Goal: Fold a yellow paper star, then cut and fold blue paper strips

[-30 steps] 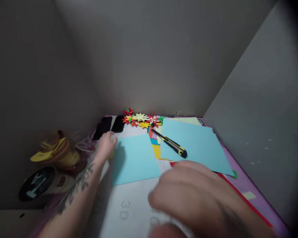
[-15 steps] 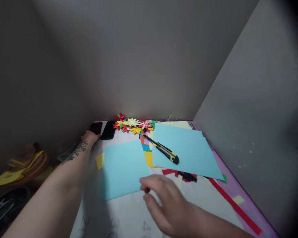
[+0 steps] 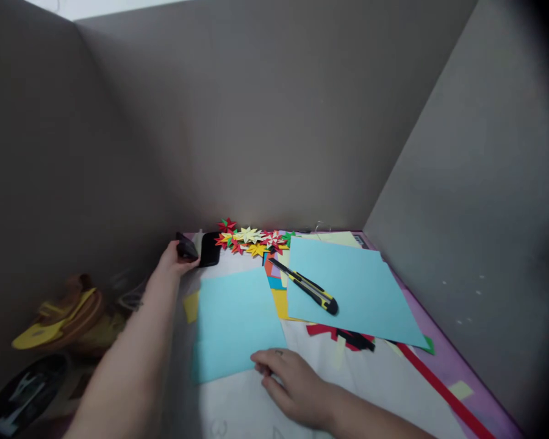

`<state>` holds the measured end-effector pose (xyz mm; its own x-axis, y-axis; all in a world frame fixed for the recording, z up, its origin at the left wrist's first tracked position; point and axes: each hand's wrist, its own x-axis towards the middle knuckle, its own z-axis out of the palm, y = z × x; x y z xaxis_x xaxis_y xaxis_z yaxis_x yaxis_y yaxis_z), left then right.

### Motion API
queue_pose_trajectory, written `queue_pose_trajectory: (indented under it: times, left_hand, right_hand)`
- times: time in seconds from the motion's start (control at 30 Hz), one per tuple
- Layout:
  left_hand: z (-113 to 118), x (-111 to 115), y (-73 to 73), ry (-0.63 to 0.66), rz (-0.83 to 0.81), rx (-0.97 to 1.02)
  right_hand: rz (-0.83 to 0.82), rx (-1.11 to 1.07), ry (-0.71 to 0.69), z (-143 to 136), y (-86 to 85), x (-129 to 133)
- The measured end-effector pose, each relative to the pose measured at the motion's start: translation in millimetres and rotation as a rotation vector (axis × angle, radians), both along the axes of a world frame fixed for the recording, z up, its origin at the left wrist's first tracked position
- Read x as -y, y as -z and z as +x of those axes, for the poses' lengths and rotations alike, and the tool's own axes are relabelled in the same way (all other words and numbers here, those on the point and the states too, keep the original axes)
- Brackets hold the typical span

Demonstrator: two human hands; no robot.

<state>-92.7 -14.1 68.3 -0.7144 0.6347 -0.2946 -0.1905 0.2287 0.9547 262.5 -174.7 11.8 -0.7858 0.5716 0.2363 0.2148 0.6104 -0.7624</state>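
Your left hand [image 3: 169, 261] has just changed what it does. Half a second ago it lay over a dark phone [image 3: 186, 246] at the far left corner of the tabletop [image 3: 451, 363]; now that phone is tipped up in your hand. Your left grip pinches it by its sides — thumb on one, fingers on the other. The other phone [image 3: 210, 251] lies flat just beside it, near the bright paper stars [image 3: 249, 235].

Your right hand [image 3: 297, 389] has hardly moved. Its fingers are bent and loose, with the thumb apart from the first finger, and I see nothing in that grip. The fingertips are at the near edge of the small blue sheet [image 3: 238, 323]; I cannot tell if they touch it.

For the work, I think this means your left hand is busy with the phone, while your right hand looks free. The cutter [image 3: 306, 288] lies on the big blue sheet [image 3: 359, 289] — no hand is on it. A red strip [image 3: 439, 387] lies off to the right.
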Motion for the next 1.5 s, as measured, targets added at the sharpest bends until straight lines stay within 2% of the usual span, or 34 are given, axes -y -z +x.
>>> queue_pose_trajectory:
  times: [0.1, 0.17, 0.27, 0.37, 0.47, 0.53, 0.63, 0.73, 0.83, 0.93, 1.1, 1.27, 1.4, 1.5]
  left_hand:
    - [8.6, 21.7, 12.2, 0.016, 0.1, 0.206]
    - [12.5, 37.8, 18.7, -0.033, 0.177, 0.407]
    - [15.6, 62.2, 24.2, -0.094, 0.167, 0.519]
    - [20.0, 86.8, 31.9, -0.092, 0.077, 0.43]
    - [26.4, 105.9, 45.0, -0.099, 0.083, 0.274]
    - [27.9, 110.6, 53.0, -0.06, 0.082, -0.014]
    - [20.8, 102.4, 57.5, 0.049, 0.0, -0.543]
    - [5.5, 79.9, 54.6, 0.07, -0.105, -0.795]
    - [-9.1, 53.6, 52.7, 0.043, -0.2, -0.848]
    - [-19.5, 32.6, 55.0, 0.038, -0.228, -0.854]
    - [-29.1, 14.8, 56.6, 0.051, -0.261, -0.902]
    - [-25.3, 16.0, 53.0, 0.036, -0.386, -0.945]
    - [-21.0, 27.2, 52.7, 0.137, -0.57, -1.005]
    - [-18.5, 36.3, 54.6, 0.184, -0.578, -1.038]
  right_hand:
    - [-0.045, 0.003, 0.009, -1.1, 0.5, 0.8]
    - [-0.057, 0.01, 0.012, -1.4, 0.9, 1.2]
    - [-0.045, 0.018, 0.02, -1.6, 0.3, 0.9]
    - [-0.02, 0.015, 0.002, -2.9, 0.0, -0.1]
    - [-0.012, 0.006, -0.015, -5.1, 2.1, -1.3]
    - [-0.011, 0.009, -0.011, -6.3, 4.5, -1.8]
    - [0.006, 0.008, -0.011, -6.9, 8.7, -2.1]
    - [0.053, -0.004, -0.008, -6.4, 11.1, -2.5]
    - [0.113, -0.014, 0.021, -5.0, 11.8, -3.8]
    - [0.144, -0.004, 0.062, -3.0, 15.2, -5.8]
    - [0.18, -0.034, 0.114, -1.4, 33.1, -9.9]
    - [0.203, -0.05, 0.131, -2.8, 38.9, -12.1]
    - [0.219, -0.025, 0.131, -3.4, 31.9, -12.5]
    - [0.214, -0.018, 0.136, -3.3, 28.5, -11.9]
